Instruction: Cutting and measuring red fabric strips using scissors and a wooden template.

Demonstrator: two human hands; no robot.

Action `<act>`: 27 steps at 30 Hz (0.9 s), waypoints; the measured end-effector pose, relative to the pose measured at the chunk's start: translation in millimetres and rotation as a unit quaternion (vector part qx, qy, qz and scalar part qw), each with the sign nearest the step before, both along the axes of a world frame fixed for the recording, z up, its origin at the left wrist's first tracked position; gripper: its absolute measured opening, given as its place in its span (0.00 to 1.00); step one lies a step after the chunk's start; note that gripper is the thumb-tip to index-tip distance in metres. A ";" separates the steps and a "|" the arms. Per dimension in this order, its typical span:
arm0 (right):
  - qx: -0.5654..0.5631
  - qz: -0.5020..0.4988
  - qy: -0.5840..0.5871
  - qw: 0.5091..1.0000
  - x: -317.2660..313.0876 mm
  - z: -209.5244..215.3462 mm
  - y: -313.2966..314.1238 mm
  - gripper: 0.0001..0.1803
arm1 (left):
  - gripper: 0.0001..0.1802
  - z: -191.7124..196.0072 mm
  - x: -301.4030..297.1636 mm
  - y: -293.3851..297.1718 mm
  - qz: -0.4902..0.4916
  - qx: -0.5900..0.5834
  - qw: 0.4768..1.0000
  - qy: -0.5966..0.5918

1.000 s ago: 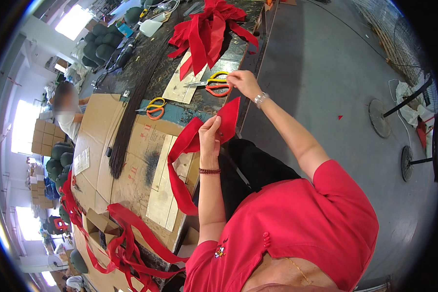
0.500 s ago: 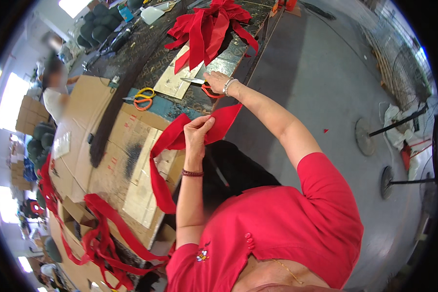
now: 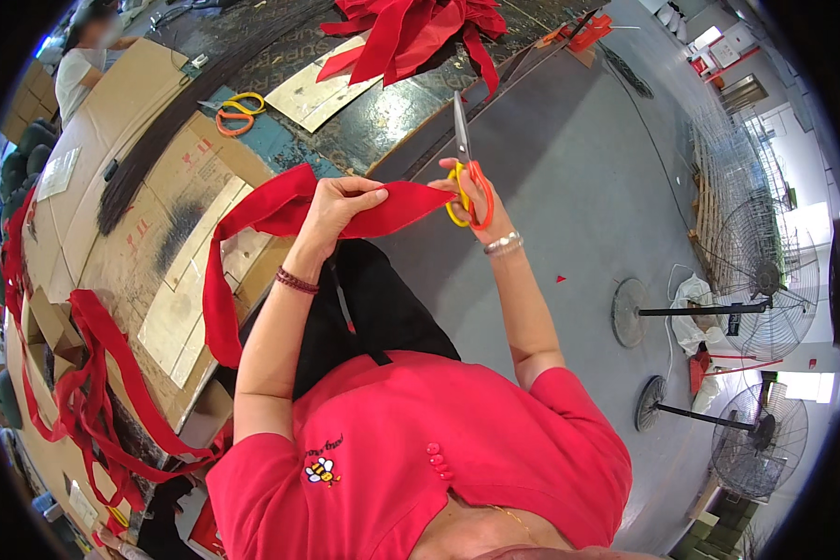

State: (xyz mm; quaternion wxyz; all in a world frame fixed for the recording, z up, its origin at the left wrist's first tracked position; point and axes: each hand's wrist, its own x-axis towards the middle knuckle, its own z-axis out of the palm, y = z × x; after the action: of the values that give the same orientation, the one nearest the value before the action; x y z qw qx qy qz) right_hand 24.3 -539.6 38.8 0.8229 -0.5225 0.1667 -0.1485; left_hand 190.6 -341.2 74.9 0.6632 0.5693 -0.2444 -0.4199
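Note:
My left hand point(image 3: 334, 207) pinches a red ribbon point(image 3: 403, 207) between thumb and fingers. One end of the ribbon tapers to a point toward the right; the rest loops left and hangs down by the table edge. In my right hand point(image 3: 497, 220) is a pair of scissors point(image 3: 473, 191) with orange and yellow handles, blades pointing up and away. The fingertips of that hand are at the ribbon's pointed end; whether they grip it I cannot tell. A heap of cut red ribbons point(image 3: 411, 42) lies at the far end of the table.
Another pair of scissors point(image 3: 240, 114) lies on the table beside a pale board point(image 3: 317, 91). Long tangled red ribbon point(image 3: 93, 397) trails over cardboard point(image 3: 112, 103) at left. A person point(image 3: 82, 70) is at the far left. Standing fans point(image 3: 763, 280) are on the right floor.
My right hand has lifted the scissors from the table edge and come back to the ribbon's end. The view has turned, showing more floor and fans on the right.

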 end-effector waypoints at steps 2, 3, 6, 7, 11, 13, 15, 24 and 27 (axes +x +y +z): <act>0.001 0.007 -0.061 0.998 -14.5 7.4 11.3 0.25 | 0.07 -0.8 0.2 -0.6 -0.005 0.003 1.000 0.003; -0.032 -0.012 -0.073 0.997 -17.1 9.8 17.2 0.29 | 0.08 -1.5 0.7 -1.1 -0.018 0.011 1.000 0.000; -0.140 -0.077 -0.063 0.985 -20.5 18.0 25.0 0.34 | 0.07 -5.4 1.5 -2.4 -0.032 0.015 0.999 -0.013; -0.135 -0.084 -0.061 0.985 -21.1 20.4 24.9 0.34 | 0.07 -7.2 1.5 -2.6 -0.034 0.019 0.999 -0.022; -0.117 -0.058 -0.082 0.988 -21.8 25.4 26.0 0.21 | 0.07 -12.1 -0.3 -5.2 -0.033 0.036 0.997 -0.054; -0.114 -0.056 -0.072 0.989 -22.1 26.6 28.1 0.19 | 0.07 -12.3 -1.5 -6.0 -0.033 0.031 0.997 -0.067; -0.108 -0.074 -0.054 0.990 -22.7 27.6 30.9 0.17 | 0.07 -12.1 -2.6 -5.6 -0.032 0.029 0.996 -0.082; -0.188 -0.139 -0.068 0.970 -22.4 25.2 39.6 0.20 | 0.09 -16.0 -3.9 -5.0 -0.014 0.015 0.998 -0.065; -0.176 -0.155 -0.042 0.971 -23.6 22.2 44.2 0.20 | 0.05 -4.3 -18.1 1.1 0.089 -0.012 0.936 -0.342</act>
State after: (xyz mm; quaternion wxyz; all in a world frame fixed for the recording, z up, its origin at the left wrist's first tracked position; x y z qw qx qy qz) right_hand 0.7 -495.5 61.0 0.6913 -0.6203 0.1824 -0.3225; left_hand 172.5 -340.1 70.6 0.5808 0.6901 -0.4096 -0.1369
